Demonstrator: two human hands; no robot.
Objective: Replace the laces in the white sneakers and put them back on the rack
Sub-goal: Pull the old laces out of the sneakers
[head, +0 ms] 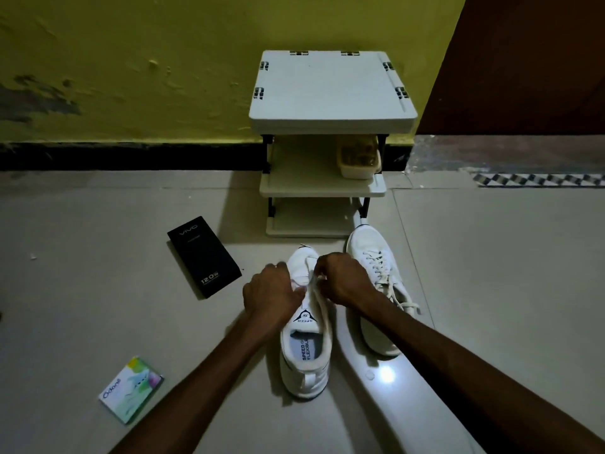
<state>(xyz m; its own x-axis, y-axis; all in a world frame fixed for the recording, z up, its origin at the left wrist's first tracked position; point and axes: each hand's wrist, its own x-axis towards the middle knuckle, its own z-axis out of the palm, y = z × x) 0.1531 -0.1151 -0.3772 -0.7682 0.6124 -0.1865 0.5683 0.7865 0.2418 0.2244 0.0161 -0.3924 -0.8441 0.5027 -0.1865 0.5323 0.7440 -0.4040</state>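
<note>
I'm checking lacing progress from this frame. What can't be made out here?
Head view only:
How far the lace is threaded on the near sneaker: the left hand and right hand cover its eyelets.
What the left hand's grip holds: hidden behind the hand's own back.
Contents of the container on the rack: dim, half under the top shelf.
Small print on the black box: too small.
</note>
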